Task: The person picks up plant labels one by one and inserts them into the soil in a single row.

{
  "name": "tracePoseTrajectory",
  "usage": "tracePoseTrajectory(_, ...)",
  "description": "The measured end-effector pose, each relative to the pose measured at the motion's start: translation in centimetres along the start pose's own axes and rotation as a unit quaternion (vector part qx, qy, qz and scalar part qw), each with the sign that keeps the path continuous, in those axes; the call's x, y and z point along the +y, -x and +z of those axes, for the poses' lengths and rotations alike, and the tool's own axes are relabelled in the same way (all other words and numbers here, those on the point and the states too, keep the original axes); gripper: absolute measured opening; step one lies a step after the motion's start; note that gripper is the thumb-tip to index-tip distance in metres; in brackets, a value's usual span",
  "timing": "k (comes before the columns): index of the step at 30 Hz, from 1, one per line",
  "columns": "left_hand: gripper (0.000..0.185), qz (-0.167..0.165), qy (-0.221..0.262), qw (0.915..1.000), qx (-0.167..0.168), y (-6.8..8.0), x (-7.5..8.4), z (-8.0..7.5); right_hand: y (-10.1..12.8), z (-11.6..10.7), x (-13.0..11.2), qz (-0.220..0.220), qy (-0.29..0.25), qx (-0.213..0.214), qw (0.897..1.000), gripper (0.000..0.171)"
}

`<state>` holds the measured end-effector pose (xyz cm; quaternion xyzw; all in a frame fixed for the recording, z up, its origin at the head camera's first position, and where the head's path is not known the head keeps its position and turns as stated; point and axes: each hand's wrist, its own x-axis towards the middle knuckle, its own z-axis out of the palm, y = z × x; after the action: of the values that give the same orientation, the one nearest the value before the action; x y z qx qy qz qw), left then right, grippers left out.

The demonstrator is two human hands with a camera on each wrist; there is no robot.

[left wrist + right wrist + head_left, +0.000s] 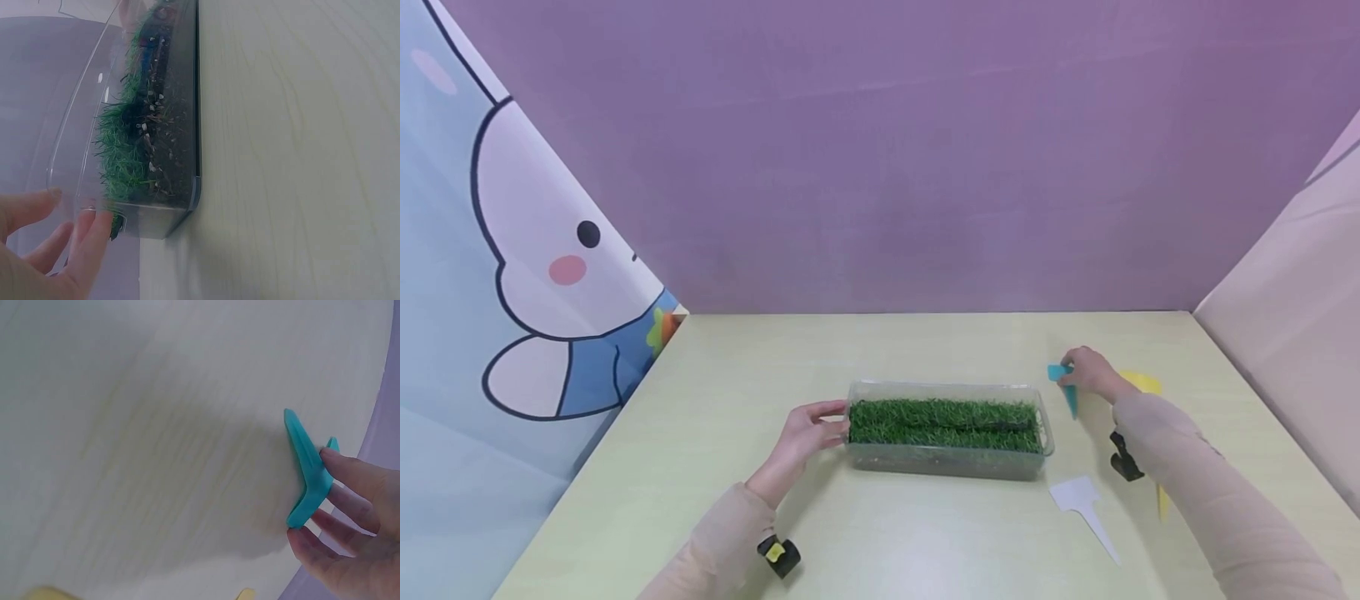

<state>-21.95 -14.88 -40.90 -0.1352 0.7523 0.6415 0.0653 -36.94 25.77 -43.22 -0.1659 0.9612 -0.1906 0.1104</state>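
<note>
On a pale, wood-grained tabletop (745, 367), a long, clear rectangular container (946, 463) lies lengthwise across the middle. Inside it sits bright green artificial-looking grass (940, 410), split along its length by a dark groove (1003, 427) — and, seen from the left wrist, dark soil-like filling (162, 131) flecked with white bits lies beneath the blades.

The two hands are well apart. At the container's left end, the left hand (808, 429) rests its extended fingers against the end wall, thumb near the rim. Beyond the right end, just beside the container, the right hand (1092, 372) pinches a teal, T-shaped tag with a pointed stem (1071, 402) between thumb and fingers; the stem points toward the person in the head view.

Nearer the person lies a white, flat, T-shaped tag (1081, 497), its point angled away from the container. Yellow shows on both sides of the right sleeve (1217, 500) (whether as one yellow piece (1142, 382) or two, I cannot tell). Behind the table hangs a plain purple cloth (925, 167); to the left, a light blue cloth with a cartoon figure (565, 333).
</note>
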Motion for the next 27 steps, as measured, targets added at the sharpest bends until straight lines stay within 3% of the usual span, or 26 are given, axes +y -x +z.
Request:
tracePoseTrajectory(14,0.036,0.0,0.004,1.0,0.0,0.0,-0.1,0.0,0.2,-1.1,0.1,0.002,-0.026,0.005,1.0,0.037)
tracePoseTrajectory(27,0.036,0.009,0.013,0.9999,0.0,0.0,-0.2,0.0,0.9,-2.8,0.3,-0.003,-0.08,-0.018,0.997,0.037)
